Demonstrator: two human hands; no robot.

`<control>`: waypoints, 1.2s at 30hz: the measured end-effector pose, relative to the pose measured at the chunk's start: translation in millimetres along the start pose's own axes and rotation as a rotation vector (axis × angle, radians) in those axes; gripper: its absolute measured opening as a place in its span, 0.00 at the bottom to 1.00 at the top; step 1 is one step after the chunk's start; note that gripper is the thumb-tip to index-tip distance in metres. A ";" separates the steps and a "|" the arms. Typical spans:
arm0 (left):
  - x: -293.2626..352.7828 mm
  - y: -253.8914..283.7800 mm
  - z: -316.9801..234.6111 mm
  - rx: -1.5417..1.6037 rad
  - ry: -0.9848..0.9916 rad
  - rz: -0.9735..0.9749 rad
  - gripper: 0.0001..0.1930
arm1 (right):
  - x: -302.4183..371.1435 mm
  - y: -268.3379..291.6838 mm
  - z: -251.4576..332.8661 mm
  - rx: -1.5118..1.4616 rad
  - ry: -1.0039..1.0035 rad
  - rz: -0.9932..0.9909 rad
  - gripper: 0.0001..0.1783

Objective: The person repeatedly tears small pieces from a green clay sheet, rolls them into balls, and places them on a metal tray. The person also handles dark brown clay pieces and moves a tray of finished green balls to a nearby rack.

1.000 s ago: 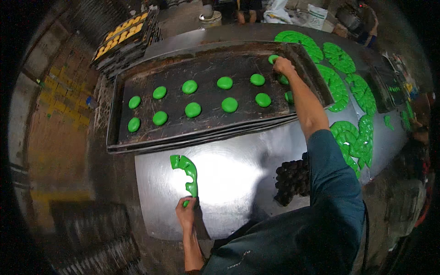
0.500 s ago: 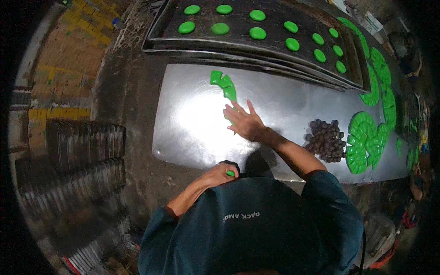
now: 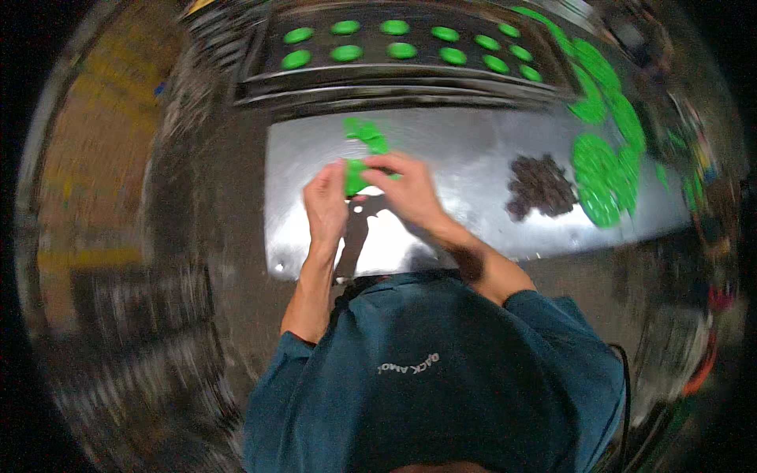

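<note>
Shiny steel worktable, reflective, its near edge bare; floor to the left blurred, dim.

Left hand and right hand meet over the table's left half, both pinching one green dough piece between fingertips (soft, flat, edges smeared by motion). Just beyond it lies a green dough scrap, irregular.

Behind, a dark baking tray carries two rows of green discs, round, evenly spaced.

Rightward: open metal, then a dark crumbly heap, then stacked green rounds near the table's right edge.
</note>
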State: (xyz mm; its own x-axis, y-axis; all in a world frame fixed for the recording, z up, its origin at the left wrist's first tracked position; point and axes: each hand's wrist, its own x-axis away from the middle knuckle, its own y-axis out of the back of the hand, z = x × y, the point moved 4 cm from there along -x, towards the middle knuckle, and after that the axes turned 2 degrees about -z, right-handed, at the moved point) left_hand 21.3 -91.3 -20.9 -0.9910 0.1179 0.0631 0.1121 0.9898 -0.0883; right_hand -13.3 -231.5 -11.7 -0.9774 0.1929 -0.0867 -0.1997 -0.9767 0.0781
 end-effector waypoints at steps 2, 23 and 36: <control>-4.5 -19.5 -4.6 -0.180 -0.282 -0.113 0.13 | 4.6 -11.9 8.1 0.123 0.155 -0.247 0.13; -5.1 -128.4 142.4 0.101 0.525 0.458 0.10 | 77.1 220.3 -127.8 1.576 0.183 0.296 0.10; -14.9 -178.0 115.4 0.424 0.568 0.284 0.12 | 10.5 203.7 -93.0 0.178 -0.052 -0.167 0.11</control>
State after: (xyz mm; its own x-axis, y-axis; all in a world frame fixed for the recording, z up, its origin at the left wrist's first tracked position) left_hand 7.7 -278.5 -120.8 -0.7259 0.4999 0.4724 0.2059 0.8133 -0.5442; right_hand -57.8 -437.1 -89.1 -0.9312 0.3591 -0.0622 -0.3631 -0.8999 0.2413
